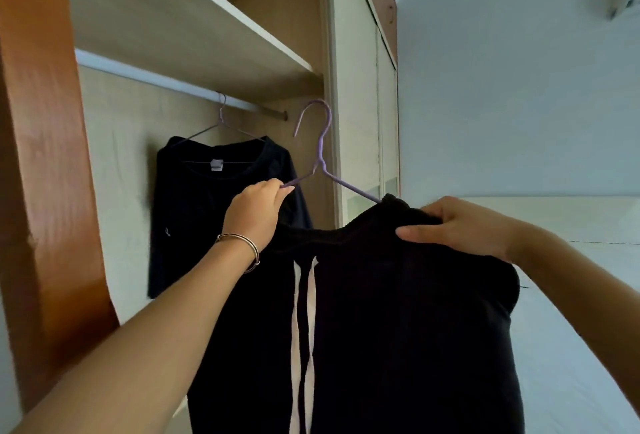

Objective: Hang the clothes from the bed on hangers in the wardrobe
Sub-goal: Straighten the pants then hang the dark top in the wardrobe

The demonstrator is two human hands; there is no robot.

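I hold a lilac wire hanger (322, 153) up in front of the open wardrobe. My left hand (254, 215) pinches its left arm. A black garment with white stripes (398, 323) drapes over the hanger's right side, and my right hand (460, 226) grips the fabric at the top there. The hook points up, below and to the right of the wardrobe rail (166, 82), apart from it. A dark T-shirt (214, 198) hangs from the rail on a second thin hanger (221, 122).
A wooden shelf (207, 28) runs just above the rail. An orange-brown wardrobe frame (45, 156) stands at the left, a pale door panel (356, 122) at the right. White bedding (571, 295) lies lower right, behind my right arm.
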